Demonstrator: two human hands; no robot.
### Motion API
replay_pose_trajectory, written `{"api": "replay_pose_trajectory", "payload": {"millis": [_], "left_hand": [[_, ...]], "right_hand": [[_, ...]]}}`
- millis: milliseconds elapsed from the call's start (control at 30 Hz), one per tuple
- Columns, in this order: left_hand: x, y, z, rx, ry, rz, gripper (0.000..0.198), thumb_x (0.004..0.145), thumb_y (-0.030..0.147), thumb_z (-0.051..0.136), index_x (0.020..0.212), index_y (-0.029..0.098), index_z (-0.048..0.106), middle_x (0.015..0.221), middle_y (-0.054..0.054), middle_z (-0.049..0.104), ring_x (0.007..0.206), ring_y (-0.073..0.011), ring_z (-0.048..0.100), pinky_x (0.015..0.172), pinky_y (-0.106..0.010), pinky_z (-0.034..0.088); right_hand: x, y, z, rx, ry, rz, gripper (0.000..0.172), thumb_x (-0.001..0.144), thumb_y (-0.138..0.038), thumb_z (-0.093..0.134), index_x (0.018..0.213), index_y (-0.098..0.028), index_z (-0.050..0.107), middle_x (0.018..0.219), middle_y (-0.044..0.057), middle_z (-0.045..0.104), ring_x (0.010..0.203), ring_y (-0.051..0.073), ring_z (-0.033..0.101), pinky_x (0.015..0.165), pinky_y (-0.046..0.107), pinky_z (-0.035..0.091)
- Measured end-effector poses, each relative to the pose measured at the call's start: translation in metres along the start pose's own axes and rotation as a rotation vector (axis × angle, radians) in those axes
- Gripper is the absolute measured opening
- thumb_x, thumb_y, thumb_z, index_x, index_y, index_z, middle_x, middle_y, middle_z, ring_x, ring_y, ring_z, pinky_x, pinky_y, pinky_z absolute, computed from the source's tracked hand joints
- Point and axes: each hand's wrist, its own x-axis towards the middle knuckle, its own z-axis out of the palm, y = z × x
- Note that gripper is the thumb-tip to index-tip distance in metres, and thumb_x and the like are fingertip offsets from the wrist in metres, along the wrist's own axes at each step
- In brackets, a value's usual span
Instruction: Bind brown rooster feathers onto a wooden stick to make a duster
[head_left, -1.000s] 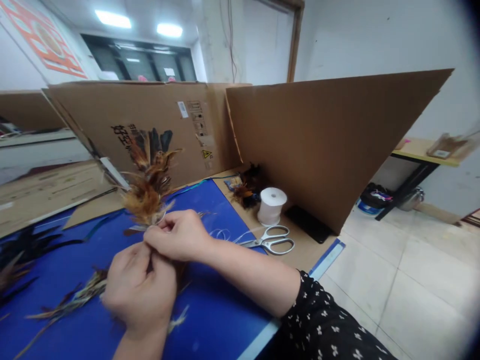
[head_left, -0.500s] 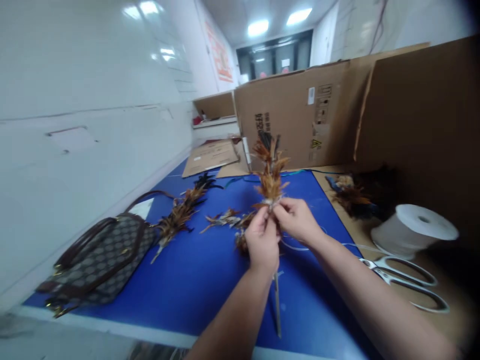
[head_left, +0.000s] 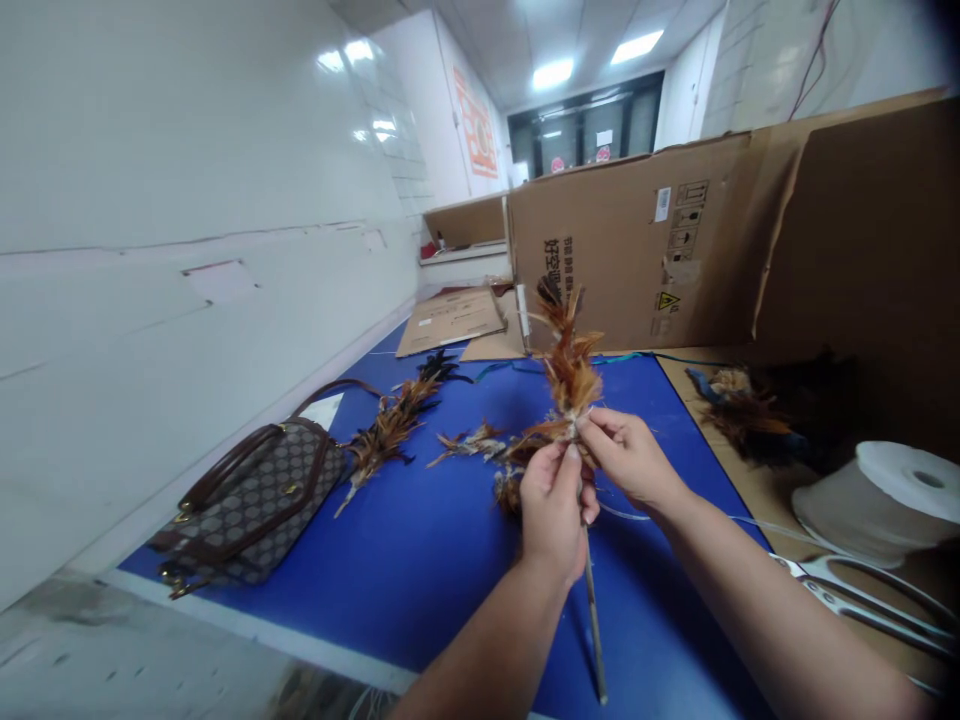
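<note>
My left hand (head_left: 553, 510) is closed around a thin stick (head_left: 595, 625) with a tuft of brown and orange feathers (head_left: 570, 360) bound at its top. My right hand (head_left: 631, 455) pinches the feather bundle just below the tuft, its fingers closed; a thin white string (head_left: 697, 518) trails from there to the right. Both hands hover over the blue mat (head_left: 420, 560). Loose feather bunches (head_left: 390, 425) lie on the mat left of the hands, and smaller ones (head_left: 480, 445) just behind them.
A patterned brown handbag (head_left: 255, 500) sits at the mat's left edge by the white wall. Cardboard walls (head_left: 637, 250) close the back and right. A white string spool (head_left: 881, 495), scissors (head_left: 877, 595) and a dark feather pile (head_left: 757, 410) lie on the right.
The view swung left from the right side of the bench, then settled. Both hands stay on the feathered stick, with small shifts of the fingers.
</note>
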Motion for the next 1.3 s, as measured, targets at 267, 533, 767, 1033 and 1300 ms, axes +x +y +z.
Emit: {"api": "replay_pose_trajectory", "payload": {"millis": [267,533,767,1033,1300], "left_hand": [[-0.003,0.014,-0.007,-0.066,-0.212,-0.137,0.032,0.086,0.039,0.075,0.08,0.014,0.057,0.071,0.0,0.056,0.052,-0.0052,0.045,0.048,-0.019,0.03],[0.002,0.02,-0.018,-0.009,-0.239,-0.21,0.032,0.08,0.038,0.08,0.087,0.01,0.065,0.074,-0.004,0.062,0.057,-0.0116,0.057,0.055,-0.029,0.054],[-0.003,0.023,-0.014,0.018,-0.178,-0.224,0.038,0.074,0.041,0.085,0.084,0.01,0.065,0.074,-0.003,0.063,0.058,-0.0111,0.057,0.062,-0.04,0.063],[-0.001,0.024,-0.014,0.057,-0.134,-0.184,0.042,0.067,0.043,0.088,0.078,0.011,0.063,0.07,-0.002,0.061,0.053,-0.0095,0.055,0.055,-0.035,0.062],[-0.002,0.024,-0.01,0.071,-0.078,-0.143,0.041,0.068,0.04,0.088,0.078,0.013,0.059,0.068,-0.001,0.063,0.053,-0.0106,0.058,0.058,-0.038,0.064]], "right_hand": [[0.002,-0.003,-0.009,0.061,-0.021,0.035,0.043,0.09,-0.057,0.064,0.072,-0.018,0.057,0.056,-0.005,0.049,0.047,0.01,0.045,0.047,0.024,0.034],[-0.001,-0.01,-0.016,0.069,-0.137,0.033,0.042,0.09,-0.055,0.066,0.075,-0.016,0.063,0.059,-0.002,0.056,0.051,0.009,0.048,0.049,0.023,0.032],[0.0,-0.014,-0.02,-0.014,-0.112,0.018,0.048,0.087,-0.059,0.069,0.067,-0.015,0.063,0.058,0.001,0.058,0.051,0.009,0.045,0.049,0.024,0.036],[0.0,-0.018,-0.022,-0.116,-0.092,-0.022,0.048,0.088,-0.058,0.066,0.065,-0.016,0.064,0.06,0.003,0.063,0.055,0.012,0.05,0.052,0.025,0.039],[-0.002,-0.018,-0.022,-0.173,-0.077,-0.059,0.044,0.093,-0.052,0.061,0.066,-0.017,0.063,0.059,0.0,0.057,0.056,0.012,0.047,0.055,0.026,0.037]]}}
